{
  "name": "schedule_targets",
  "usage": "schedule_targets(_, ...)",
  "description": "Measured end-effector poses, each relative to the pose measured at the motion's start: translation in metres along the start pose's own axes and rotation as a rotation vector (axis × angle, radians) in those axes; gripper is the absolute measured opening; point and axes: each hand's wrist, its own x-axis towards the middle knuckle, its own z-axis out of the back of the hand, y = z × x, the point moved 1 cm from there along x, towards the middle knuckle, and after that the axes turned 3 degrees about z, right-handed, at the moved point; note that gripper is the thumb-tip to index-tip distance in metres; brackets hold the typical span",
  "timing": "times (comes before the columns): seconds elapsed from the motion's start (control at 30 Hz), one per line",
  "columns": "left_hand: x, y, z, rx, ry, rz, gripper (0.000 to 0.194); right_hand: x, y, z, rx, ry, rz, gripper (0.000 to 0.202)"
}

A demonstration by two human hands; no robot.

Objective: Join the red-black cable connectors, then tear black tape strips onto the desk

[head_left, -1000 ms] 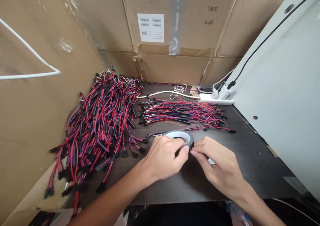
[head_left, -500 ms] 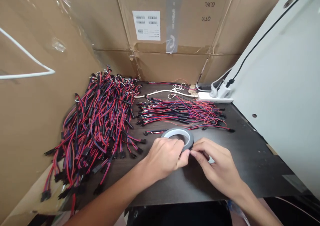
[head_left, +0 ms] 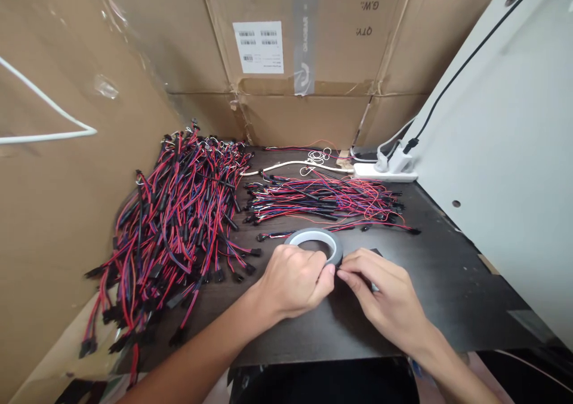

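Observation:
A dark grey tape roll (head_left: 313, 236) with a pale inner ring is in my left hand (head_left: 298, 281), whose fingers wrap round its near side. My right hand (head_left: 380, 287) is pinched at the roll's right edge, thumb and forefinger close together; what lies between those fingertips is too small to make out. Just beyond the roll, a single red and black cable (head_left: 290, 233) lies across the table.
A big heap of red, blue and black cables (head_left: 179, 213) covers the left side. A flatter cable bundle (head_left: 322, 198) lies beyond my hands. Behind it are a white power strip (head_left: 385, 172) and cardboard (head_left: 304, 120). A white panel (head_left: 505, 141) slants along the right.
The view has shifted slightly. Both hands keep nearly the same pose at the roll, and my right hand has turned a little, with a small dark object showing behind it.

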Motion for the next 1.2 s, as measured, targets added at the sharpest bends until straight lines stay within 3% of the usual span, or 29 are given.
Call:
schedule_targets(0.17,0.0,-0.002,-0.001,-0.017,-0.001,0.04,0.036,-0.003,0.004,-0.001,-0.115,-0.024,0.058,0.019)
schedule_targets(0.3,0.002,0.007,0.003,-0.05,0.094,0.086,0.037,-0.019,0.032,-0.009,-0.121,0.07,0.23,0.024)
schedule_targets(0.4,0.005,0.016,0.009,-0.109,0.144,0.157,0.039,-0.031,0.047,-0.008,-0.058,0.083,0.227,0.025)
schedule_targets(0.5,0.005,0.02,0.012,-0.142,0.147,0.201,0.039,-0.033,0.035,0.007,-0.055,0.039,0.12,0.021)
schedule_targets(0.63,0.003,0.016,0.008,-0.101,0.138,0.173,0.036,-0.032,-0.003,0.036,-0.131,0.063,-0.147,0.015)
schedule_targets(0.73,0.003,0.015,0.006,-0.078,0.136,0.156,0.036,-0.035,-0.024,0.049,-0.237,0.121,-0.304,0.018)
schedule_targets(0.87,0.002,0.014,0.005,-0.055,0.152,0.154,0.036,-0.036,-0.035,0.049,-0.265,0.224,-0.489,0.039)
schedule_targets(1.07,0.004,0.014,0.007,-0.141,0.228,0.217,0.035,-0.034,-0.037,0.042,-0.476,0.364,-0.489,0.027)
schedule_targets(1.2,0.006,0.015,0.01,-0.278,0.247,0.299,0.036,-0.037,-0.034,0.045,-0.713,0.484,-0.457,0.031)
